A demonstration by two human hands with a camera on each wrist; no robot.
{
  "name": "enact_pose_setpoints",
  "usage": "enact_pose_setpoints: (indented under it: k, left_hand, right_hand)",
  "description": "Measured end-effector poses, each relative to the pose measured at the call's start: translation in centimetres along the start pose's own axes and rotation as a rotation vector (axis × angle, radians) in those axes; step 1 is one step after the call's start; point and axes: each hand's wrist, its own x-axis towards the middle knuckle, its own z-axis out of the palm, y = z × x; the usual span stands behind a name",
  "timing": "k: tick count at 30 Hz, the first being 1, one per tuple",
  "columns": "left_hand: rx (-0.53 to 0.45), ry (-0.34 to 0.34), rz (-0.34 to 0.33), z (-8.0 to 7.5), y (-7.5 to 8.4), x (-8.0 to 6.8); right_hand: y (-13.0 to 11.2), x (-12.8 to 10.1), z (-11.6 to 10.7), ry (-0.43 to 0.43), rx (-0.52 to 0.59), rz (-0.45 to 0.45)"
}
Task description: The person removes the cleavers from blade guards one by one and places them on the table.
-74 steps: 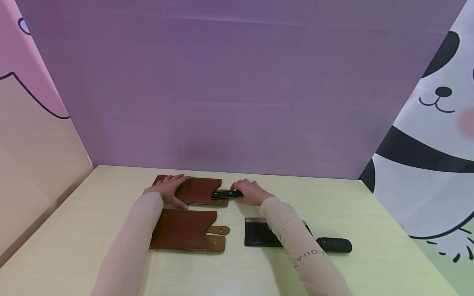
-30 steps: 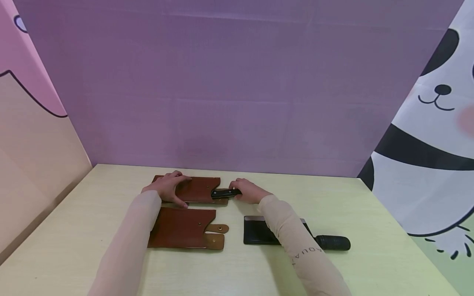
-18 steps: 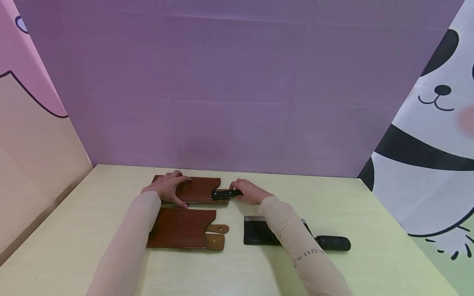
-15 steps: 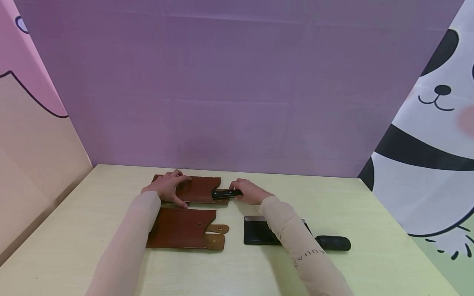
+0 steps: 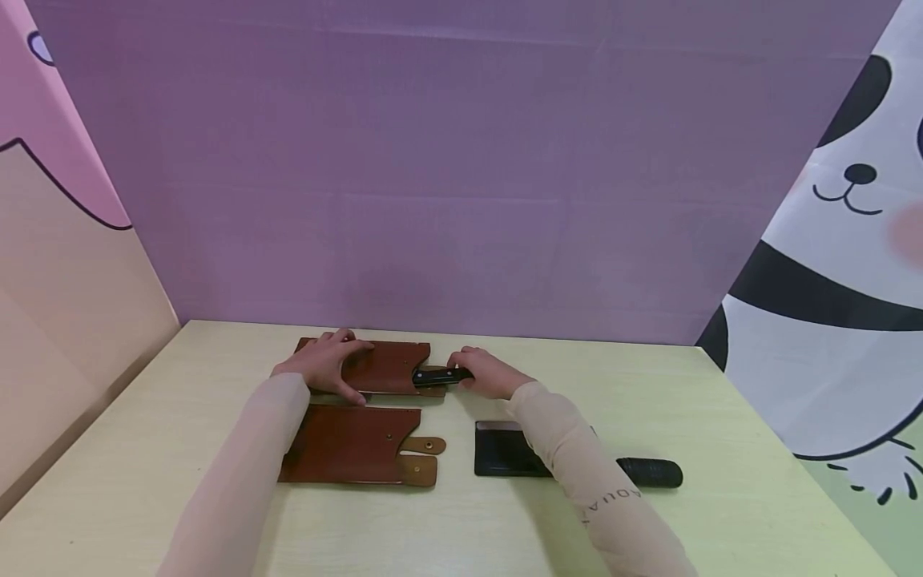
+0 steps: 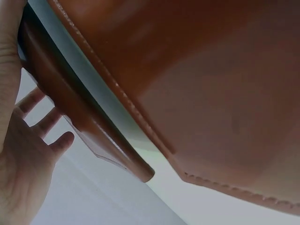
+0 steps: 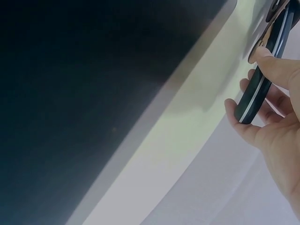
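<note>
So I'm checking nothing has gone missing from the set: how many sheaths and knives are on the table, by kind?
Brown leather sheaths: 2, the far sheath and the near sheath.
Knives: 2, the sheathed knife with only its handle showing, and the bare cleaver.
Total: 4.

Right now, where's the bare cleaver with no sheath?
In the head view the bare cleaver lies flat on the table, right of the near sheath, partly under the right forearm.
</note>
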Motion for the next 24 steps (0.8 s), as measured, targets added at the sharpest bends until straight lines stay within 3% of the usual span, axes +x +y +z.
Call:
enact_pose_setpoints:
  k: [12, 24]
  left_hand:
    - [-0.012, -0.010, -0.014, -0.77, 0.88, -0.81]
    - [-0.011, -0.007, -0.009, -0.92, 0.69, -1.06]
  right_hand:
    - [-0.22, -0.34, 0.00, -0.001, 0.009, -0.010]
    - [-0.35, -0.63, -0.31, 0.001, 0.009, 0.000]
